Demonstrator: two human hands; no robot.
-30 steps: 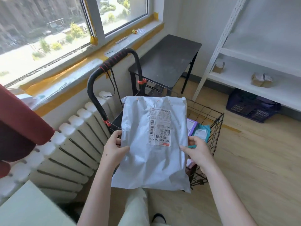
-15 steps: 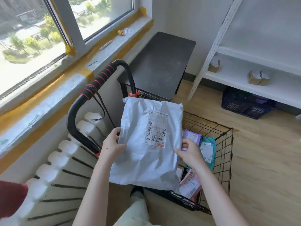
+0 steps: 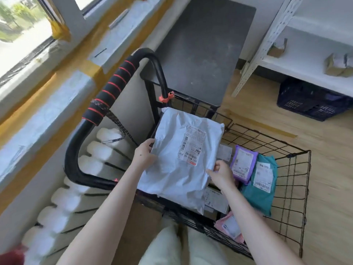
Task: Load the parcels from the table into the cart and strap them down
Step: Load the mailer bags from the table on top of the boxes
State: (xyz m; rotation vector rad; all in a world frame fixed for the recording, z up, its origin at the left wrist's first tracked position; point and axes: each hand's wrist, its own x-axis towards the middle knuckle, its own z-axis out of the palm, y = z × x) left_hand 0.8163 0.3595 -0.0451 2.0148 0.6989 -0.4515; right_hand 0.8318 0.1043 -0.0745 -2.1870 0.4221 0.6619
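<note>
Both hands hold a grey poly mailer (image 3: 177,169), label up, over the left part of the black wire cart (image 3: 292,188), and whether it already rests on what lies beneath cannot be told. The left hand (image 3: 144,155) grips its left edge and the right hand (image 3: 219,175) pinches its right edge, the fingers of each curled onto the plastic. Just right of it in the basket lie a purple parcel (image 3: 242,162), a teal parcel (image 3: 261,186) and a pink parcel (image 3: 229,226); the black counter (image 3: 200,44) stands beyond.
</note>
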